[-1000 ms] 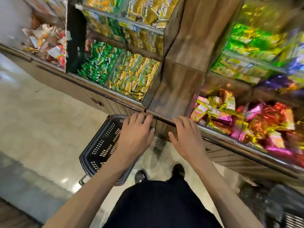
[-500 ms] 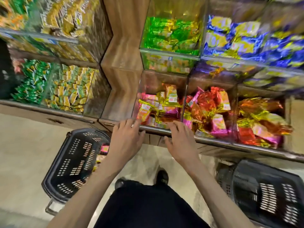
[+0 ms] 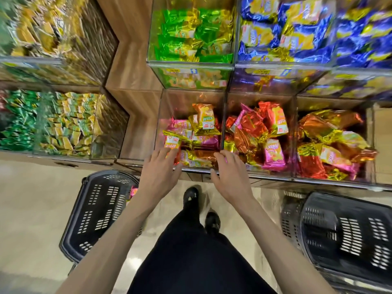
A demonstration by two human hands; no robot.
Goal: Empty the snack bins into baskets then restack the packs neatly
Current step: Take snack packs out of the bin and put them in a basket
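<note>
Your left hand (image 3: 159, 174) and right hand (image 3: 231, 177) sit at the clear bin's (image 3: 169, 107) front rim, fingers apart, holding nothing. Snack packs (image 3: 203, 122) lie heaped inside the bin. Below it stand the left basket (image 3: 95, 209) and right basket (image 3: 350, 240). A wooden pillar (image 3: 135, 115) adjoins the bin's left side.

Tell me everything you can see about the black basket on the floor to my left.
The black basket looks like plastic, its walls pierced with rows of slots. It stands on the pale glossy floor below the shelf, left of the legs. The left forearm hides its right side. A pink pack shows inside. Nothing grips it.
</note>
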